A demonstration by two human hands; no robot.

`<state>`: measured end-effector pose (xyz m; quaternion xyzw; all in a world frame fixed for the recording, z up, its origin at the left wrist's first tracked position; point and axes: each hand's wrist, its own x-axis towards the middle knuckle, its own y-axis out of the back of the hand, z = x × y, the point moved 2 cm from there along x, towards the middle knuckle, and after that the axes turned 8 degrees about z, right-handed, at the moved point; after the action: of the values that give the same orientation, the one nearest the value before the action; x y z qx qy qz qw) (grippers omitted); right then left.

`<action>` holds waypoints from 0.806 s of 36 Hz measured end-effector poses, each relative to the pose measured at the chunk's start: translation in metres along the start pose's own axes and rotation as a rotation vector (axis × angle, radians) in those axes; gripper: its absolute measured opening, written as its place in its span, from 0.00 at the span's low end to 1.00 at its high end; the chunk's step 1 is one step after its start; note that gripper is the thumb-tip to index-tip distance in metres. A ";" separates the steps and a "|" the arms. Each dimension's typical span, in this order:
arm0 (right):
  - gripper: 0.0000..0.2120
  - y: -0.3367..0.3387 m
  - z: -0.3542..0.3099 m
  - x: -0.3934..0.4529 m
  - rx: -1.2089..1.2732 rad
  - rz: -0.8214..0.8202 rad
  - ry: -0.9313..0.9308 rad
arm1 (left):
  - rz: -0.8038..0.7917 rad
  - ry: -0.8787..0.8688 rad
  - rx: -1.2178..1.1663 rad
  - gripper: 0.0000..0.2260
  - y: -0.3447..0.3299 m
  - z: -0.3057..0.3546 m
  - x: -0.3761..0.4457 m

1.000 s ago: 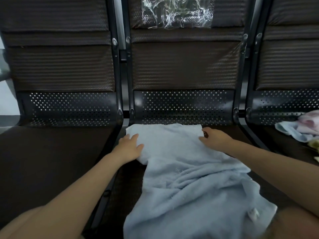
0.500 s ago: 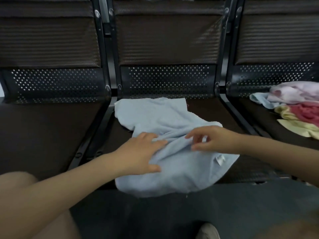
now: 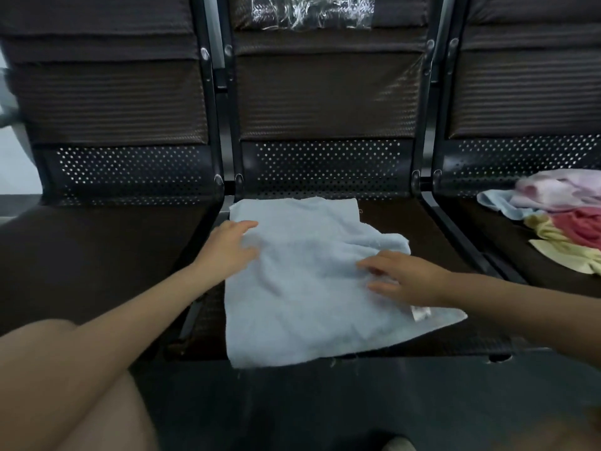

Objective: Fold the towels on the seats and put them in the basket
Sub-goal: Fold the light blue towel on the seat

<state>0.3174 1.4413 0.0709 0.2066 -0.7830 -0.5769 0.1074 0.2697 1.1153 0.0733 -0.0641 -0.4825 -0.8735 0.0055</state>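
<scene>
A light blue towel (image 3: 302, 288) lies folded over on the middle seat (image 3: 422, 229), its front edge hanging a little past the seat's front. My left hand (image 3: 232, 247) rests flat on the towel's left side with fingers stretched. My right hand (image 3: 403, 278) lies on the towel's right side, fingers extended and touching the cloth, just above a white label (image 3: 421, 312). No basket is in view.
A heap of towels lies on the right seat: pink (image 3: 553, 190), red (image 3: 582, 226), yellow (image 3: 562, 252) and a light blue one (image 3: 500, 203). The left seat (image 3: 97, 255) is bare. Crinkled clear plastic (image 3: 312, 11) covers the middle backrest. Dark floor lies in front.
Both hands let go of the bunched front part of the towel and now lie flat on it. The towel is spread smoother, folded over itself.
</scene>
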 end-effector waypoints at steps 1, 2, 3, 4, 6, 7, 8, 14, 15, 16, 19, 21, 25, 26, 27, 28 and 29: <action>0.22 0.001 -0.002 0.003 0.021 0.014 -0.006 | 0.021 -0.060 0.051 0.24 0.000 0.007 -0.003; 0.22 0.002 -0.005 0.005 0.041 0.023 0.003 | 0.035 -0.119 0.052 0.23 0.001 0.017 -0.008; 0.23 0.004 -0.008 0.007 0.065 0.026 0.018 | 0.030 -0.167 0.018 0.21 0.001 0.028 -0.015; 0.23 0.005 -0.012 0.007 0.099 0.018 0.034 | 0.006 -0.206 -0.027 0.19 0.001 0.040 -0.023; 0.23 0.007 -0.022 0.006 0.178 -0.051 0.062 | -0.076 -0.287 -0.084 0.15 -0.003 0.060 -0.044; 0.23 0.006 -0.026 0.005 0.201 -0.100 0.077 | -0.129 -0.328 -0.068 0.15 -0.005 0.067 -0.055; 0.23 0.005 -0.030 0.004 0.200 -0.143 0.099 | -0.188 -0.366 -0.015 0.17 -0.009 0.072 -0.065; 0.30 -0.008 -0.035 0.000 -0.033 -0.187 0.256 | -0.461 -0.522 0.313 0.31 -0.031 0.059 -0.091; 0.31 -0.008 -0.034 -0.001 -0.073 -0.184 0.275 | -0.466 -0.554 0.298 0.30 -0.032 0.056 -0.089; 0.33 -0.008 -0.034 -0.001 -0.105 -0.183 0.285 | -0.470 -0.583 0.276 0.28 -0.032 0.053 -0.086; 0.36 -0.007 -0.030 -0.001 -0.150 -0.196 0.289 | -0.503 -0.619 0.192 0.22 -0.033 0.047 -0.079; 0.35 -0.007 -0.032 -0.001 -0.169 -0.195 0.299 | -0.546 -0.603 0.124 0.19 -0.033 0.046 -0.074; 0.30 -0.012 -0.038 -0.001 -0.111 -0.141 0.265 | -0.527 -0.457 0.021 0.14 -0.031 0.037 -0.057; 0.29 -0.014 -0.040 0.000 -0.081 -0.118 0.248 | -0.479 -0.426 0.062 0.13 -0.030 0.032 -0.050; 0.29 -0.015 -0.041 0.001 -0.054 -0.097 0.229 | -0.428 -0.402 0.129 0.12 -0.028 0.027 -0.042; 0.29 -0.017 -0.041 0.004 -0.040 -0.078 0.208 | -0.376 -0.388 0.200 0.12 -0.025 0.022 -0.035; 0.28 -0.018 -0.040 0.008 -0.040 -0.058 0.185 | -0.328 -0.381 0.257 0.13 -0.022 0.017 -0.029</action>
<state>0.3303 1.3991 0.0655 0.2795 -0.7517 -0.5737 0.1665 0.2984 1.1400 0.0602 -0.1472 -0.5856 -0.7666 -0.2185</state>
